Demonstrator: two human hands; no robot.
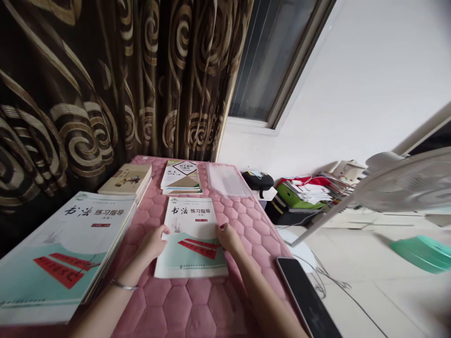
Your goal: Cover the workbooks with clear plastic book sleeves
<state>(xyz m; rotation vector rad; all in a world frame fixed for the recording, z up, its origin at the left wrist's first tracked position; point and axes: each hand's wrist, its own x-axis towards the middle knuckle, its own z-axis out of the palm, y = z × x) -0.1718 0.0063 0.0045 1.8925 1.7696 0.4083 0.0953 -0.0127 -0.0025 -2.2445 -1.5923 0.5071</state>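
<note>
Hands (229, 238) hold book (193, 234) title-end away, long axis seemingly fore-and-aft.

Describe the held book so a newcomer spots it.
On the pink quilted surface, look between left hand and right hand. They hold a white and teal book with red strips. Its lookalike at left tops a stack; only this one is held.

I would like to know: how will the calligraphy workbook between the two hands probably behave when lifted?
The calligraphy workbook looks slim, so it is probably light. Its paper-like cover suggests it may flex or sag rather than stay stiff. With the left hand and right hand at opposite sides, tipping seems unlikely.
</note>
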